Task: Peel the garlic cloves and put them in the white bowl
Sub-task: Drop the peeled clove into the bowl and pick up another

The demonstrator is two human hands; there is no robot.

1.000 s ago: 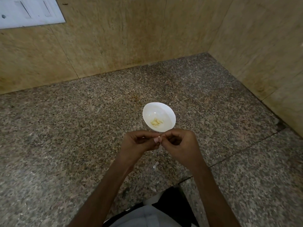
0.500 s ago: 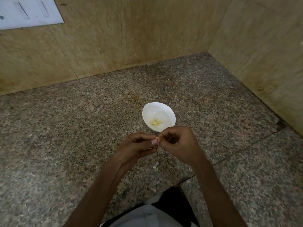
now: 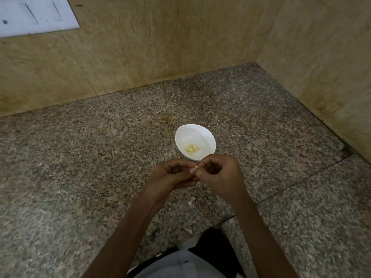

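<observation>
Garlic clove [image 3: 196, 167] mid-peel, pinched between left hand [image 3: 170, 175] and right hand [image 3: 218, 173] near the white bowl [image 3: 192, 135]; finish peeling next, I'd guess.

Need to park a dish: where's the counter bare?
Bare counter left of the white bowl; right of it toward the side wall. Crowded at its near rim: left hand and right hand pinch a garlic clove; peel scrap below.

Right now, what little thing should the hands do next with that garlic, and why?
Probably pick the skin off the clove, though it's too small to tell how much is left. The left hand and right hand both pinch it just in front of the bowl, where peeled cloves already lie.
</observation>
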